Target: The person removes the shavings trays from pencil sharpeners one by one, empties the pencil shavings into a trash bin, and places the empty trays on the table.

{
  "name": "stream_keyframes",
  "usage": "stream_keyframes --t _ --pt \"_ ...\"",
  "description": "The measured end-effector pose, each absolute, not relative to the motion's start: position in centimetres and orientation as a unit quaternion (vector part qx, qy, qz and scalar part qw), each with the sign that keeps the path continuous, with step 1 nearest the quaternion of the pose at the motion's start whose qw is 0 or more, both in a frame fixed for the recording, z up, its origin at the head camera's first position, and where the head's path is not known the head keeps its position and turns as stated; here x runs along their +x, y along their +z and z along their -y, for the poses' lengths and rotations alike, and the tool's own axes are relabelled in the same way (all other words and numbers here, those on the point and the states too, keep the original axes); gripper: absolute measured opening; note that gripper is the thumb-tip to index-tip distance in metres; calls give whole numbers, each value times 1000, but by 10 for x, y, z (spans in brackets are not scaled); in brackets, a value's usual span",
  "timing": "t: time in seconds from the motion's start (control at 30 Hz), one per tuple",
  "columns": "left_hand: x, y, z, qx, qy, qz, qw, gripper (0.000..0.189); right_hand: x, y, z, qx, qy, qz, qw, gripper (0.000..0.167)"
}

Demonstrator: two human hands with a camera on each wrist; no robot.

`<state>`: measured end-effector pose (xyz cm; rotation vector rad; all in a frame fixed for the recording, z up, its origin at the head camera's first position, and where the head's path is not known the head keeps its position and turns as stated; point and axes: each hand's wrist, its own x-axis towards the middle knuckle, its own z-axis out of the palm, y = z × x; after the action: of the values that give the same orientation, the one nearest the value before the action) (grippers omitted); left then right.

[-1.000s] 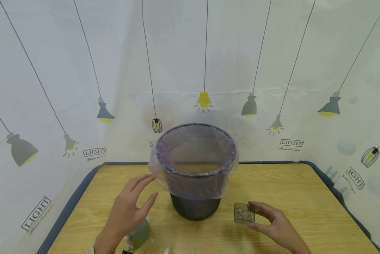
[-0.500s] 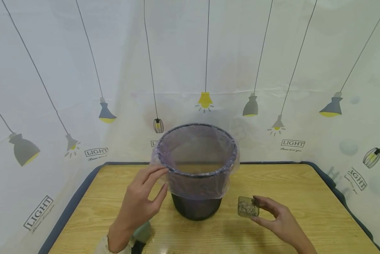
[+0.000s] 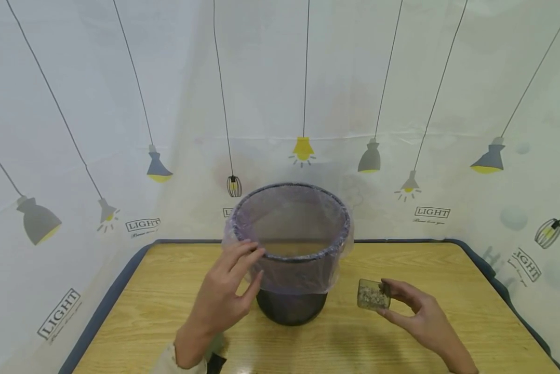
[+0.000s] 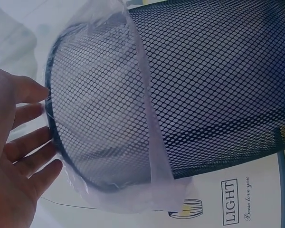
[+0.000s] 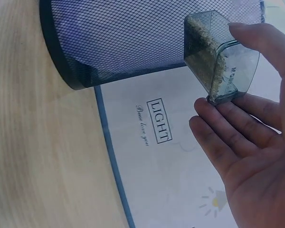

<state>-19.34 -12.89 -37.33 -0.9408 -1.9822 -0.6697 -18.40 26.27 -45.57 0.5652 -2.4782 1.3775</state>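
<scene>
Onto a yellow-brown, grained wooden tabletop (image 3: 429,275), a tall round bin of black metal mesh (image 3: 291,307) is set upright, with a translucent lilac plastic liner (image 3: 303,278) turned down over its rim. The tabletop is bordered by dark blue edging (image 3: 107,306), and beyond it a white, creased backdrop (image 3: 261,88) is spread from nine o'clock round to three.

At seven o'clock on that rim, the left hand (image 3: 224,293) is placed: its fingers are held apart, the fingertips brought up to the lined edge, the thumb kept clear of them. At four o'clock from the bin, and apart from it, a small square box of clear grey-green plastic (image 3: 372,295) is held above the tabletop, clamped between thumb and fingers of the right hand (image 3: 427,319). Inside, pale crumb-like bits (image 5: 210,50) are seen (the lettering on its side is only partly legible).

Below the left wrist, a grey-green object (image 3: 220,344) is mostly hidden. On the backdrop, a yellow printed lamp (image 3: 303,148) is shown at twelve o'clock, blue printed lamps (image 3: 488,156) at ten and two, and the word LIGHT is repeated in boxes.
</scene>
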Motion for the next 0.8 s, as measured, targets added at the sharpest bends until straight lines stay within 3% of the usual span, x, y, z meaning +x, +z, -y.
stream_keyframes --t 0.8 --pt "-189 -379 123 -339 -278 810 390 41 -187 -414 -272 213 456 845 182 60"
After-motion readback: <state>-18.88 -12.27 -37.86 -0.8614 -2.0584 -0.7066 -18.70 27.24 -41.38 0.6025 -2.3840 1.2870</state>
